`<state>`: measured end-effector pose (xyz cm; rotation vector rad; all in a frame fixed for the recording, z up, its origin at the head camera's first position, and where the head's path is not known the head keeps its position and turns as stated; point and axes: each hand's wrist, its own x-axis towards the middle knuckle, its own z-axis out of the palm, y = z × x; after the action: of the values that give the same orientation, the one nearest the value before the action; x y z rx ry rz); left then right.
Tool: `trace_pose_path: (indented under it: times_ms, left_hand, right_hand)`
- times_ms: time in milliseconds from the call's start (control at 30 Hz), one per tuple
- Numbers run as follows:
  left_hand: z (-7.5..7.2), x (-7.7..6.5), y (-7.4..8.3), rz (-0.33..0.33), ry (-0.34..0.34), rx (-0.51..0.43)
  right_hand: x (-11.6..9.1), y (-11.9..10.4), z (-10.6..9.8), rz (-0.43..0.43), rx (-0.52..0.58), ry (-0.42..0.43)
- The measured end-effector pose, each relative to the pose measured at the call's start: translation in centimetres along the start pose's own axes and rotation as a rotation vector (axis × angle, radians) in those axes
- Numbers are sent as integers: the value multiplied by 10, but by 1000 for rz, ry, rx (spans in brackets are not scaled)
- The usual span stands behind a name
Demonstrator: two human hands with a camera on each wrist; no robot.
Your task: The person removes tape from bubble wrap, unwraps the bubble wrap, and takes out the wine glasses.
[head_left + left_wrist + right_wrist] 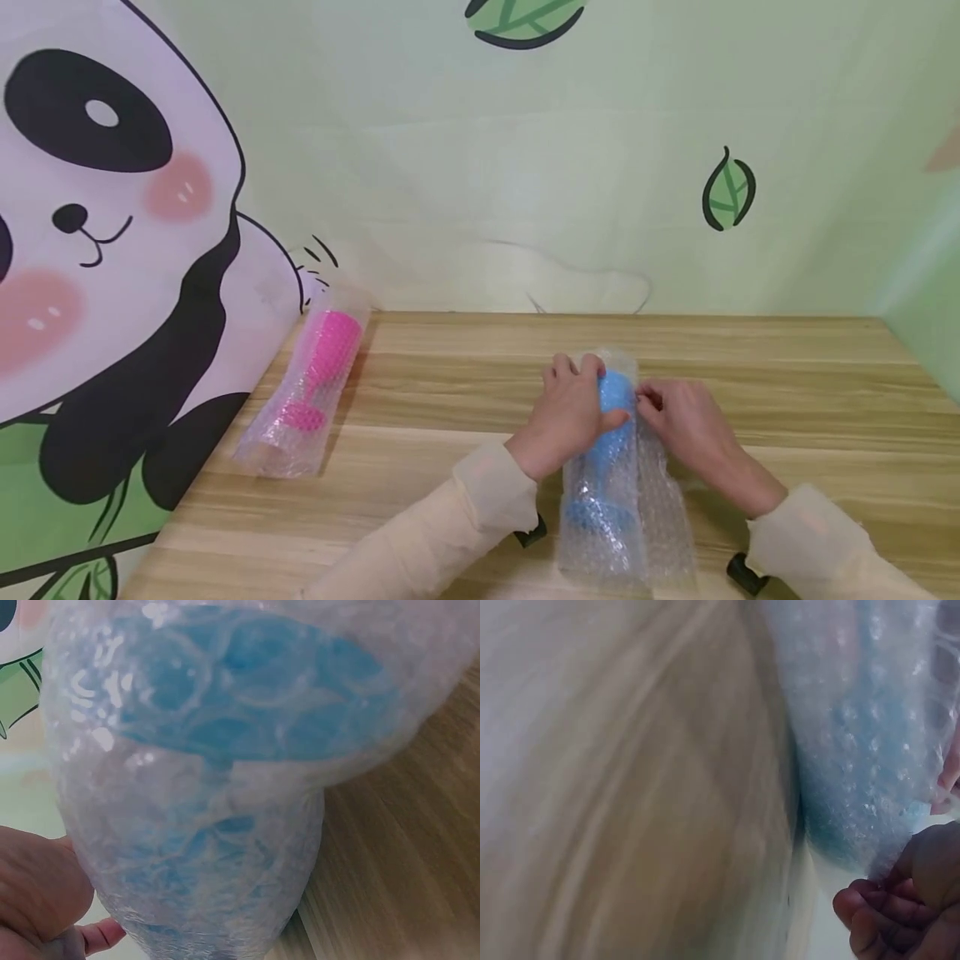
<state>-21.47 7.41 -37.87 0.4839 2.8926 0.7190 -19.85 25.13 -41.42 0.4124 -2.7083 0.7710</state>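
A blue plastic goblet (617, 390) lies on the wooden table inside bubble wrap (663, 517), its cup toward the back and its round foot toward the front. My left hand (566, 410) grips the wrapped cup, fingers over its far left side and thumb across it. Just right of the cup, my right hand (693, 425) pinches the edge of the wrap, whose loose flap trails down the right side. In the left wrist view the blue foot (255, 690) shows large through the bubbles. The right wrist view has curled fingertips (862, 892) at the wrap's edge.
A pink goblet (330, 342) wrapped in bubble wrap lies at the table's left edge. Behind the wooden table (450, 375) stands a pale green backdrop (420, 167) with a panda print. Black pieces (746, 575) sit beside both sleeves.
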Motion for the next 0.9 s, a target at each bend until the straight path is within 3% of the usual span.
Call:
trace_pose_path:
  times_ms: [300,567,700,900]
  left_hand:
    - [4,2,1,21,21,39]
    - [5,1,2,48,32,70]
    - [5,-1,3,45,27,77]
    - [4,-1,4,37,19,86]
  right_hand:
    - [-4,5,2,-172,-130,69]
    - [-2,7,4,-147,-105,86]
    - [-3,6,1,-119,-75,52]
    - [-1,7,-2,-147,-86,35]
